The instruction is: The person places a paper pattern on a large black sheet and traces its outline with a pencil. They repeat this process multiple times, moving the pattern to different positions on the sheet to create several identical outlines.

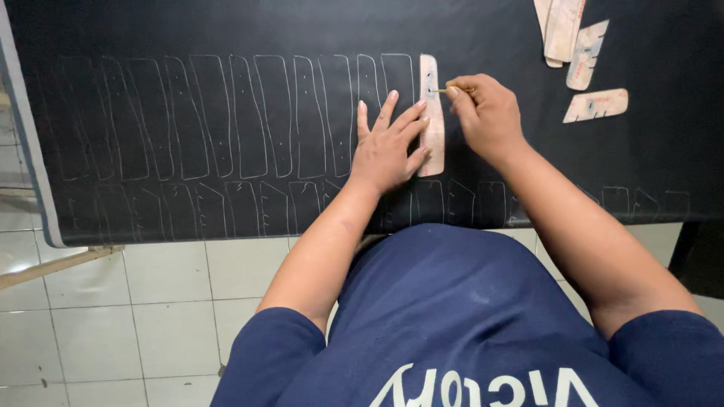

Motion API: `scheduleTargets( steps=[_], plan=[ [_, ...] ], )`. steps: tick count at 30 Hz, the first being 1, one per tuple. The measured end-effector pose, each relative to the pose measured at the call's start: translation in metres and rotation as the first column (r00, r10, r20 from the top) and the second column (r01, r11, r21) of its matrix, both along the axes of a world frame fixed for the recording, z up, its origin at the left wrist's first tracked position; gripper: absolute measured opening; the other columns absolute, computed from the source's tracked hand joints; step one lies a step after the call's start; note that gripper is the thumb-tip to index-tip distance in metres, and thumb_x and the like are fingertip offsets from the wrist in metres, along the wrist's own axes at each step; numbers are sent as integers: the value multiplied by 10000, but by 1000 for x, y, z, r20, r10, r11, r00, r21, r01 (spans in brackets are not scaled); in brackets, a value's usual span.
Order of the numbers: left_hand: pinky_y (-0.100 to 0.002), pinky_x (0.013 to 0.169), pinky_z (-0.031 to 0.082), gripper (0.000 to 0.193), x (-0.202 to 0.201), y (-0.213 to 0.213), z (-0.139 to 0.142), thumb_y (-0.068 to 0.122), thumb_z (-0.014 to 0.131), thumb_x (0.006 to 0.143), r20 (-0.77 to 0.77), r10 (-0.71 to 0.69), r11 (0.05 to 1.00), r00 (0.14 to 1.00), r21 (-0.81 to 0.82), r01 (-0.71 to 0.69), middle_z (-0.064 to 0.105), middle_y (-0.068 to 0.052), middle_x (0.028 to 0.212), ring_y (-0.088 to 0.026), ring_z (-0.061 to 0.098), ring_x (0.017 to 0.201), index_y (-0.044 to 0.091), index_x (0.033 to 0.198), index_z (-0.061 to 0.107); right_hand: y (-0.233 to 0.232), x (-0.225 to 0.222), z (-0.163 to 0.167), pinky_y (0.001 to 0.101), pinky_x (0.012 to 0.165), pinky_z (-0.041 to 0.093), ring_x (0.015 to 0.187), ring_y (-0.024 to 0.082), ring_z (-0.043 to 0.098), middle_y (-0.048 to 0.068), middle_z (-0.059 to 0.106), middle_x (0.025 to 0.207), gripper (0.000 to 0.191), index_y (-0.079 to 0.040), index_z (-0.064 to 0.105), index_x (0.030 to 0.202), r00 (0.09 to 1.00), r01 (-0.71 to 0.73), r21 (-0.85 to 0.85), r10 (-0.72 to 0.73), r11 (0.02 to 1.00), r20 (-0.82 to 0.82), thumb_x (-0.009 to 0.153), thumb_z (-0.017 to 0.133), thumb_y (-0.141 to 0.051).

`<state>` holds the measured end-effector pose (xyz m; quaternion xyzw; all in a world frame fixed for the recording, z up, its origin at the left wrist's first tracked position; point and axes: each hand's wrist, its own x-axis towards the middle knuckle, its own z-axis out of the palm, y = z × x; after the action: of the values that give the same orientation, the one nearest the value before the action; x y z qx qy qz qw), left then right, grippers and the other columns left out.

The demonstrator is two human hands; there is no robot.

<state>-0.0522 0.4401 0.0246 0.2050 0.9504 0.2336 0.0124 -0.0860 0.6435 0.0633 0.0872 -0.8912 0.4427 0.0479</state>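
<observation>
A large black sheet [226,30] covers the table, marked with rows of thin traced outlines [226,117]. My left hand [388,147] lies flat with fingers spread, pressing a long pale card template [432,143] onto the sheet. My right hand [486,113] pinches a thin marking pen [440,90] whose tip touches the template's upper part. The template stands upright just right of the last traced outline.
Several more pale card templates [577,45] lie at the sheet's top right, one [596,105] lying crosswise. White floor tiles [151,301] show below the table's front edge. A pale strip [26,136] borders the sheet on the left.
</observation>
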Motion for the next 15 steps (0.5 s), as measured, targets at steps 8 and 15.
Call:
scheduleTargets(
  steps=[8,15],
  plan=[
    [-699,1213,59,547,1,3,8,504,588,941,8,-1,999,1000,-53,2,396,102,1597,-263,236,1542,263,1432,586,4,-15,4,323,745,557,853,223,724,121,736,1003,103,-18,742,1108,970,-164,151,187,975,-155,1053,689,-87],
    [-709,1210,74,549,-1,2,12,492,585,937,-11,-9,997,1000,-77,8,394,83,1606,-279,230,1546,250,1429,582,1,-36,14,333,725,566,826,231,751,106,733,975,110,-44,732,1105,996,-87,29,88,996,-8,1033,681,-111]
  ],
)
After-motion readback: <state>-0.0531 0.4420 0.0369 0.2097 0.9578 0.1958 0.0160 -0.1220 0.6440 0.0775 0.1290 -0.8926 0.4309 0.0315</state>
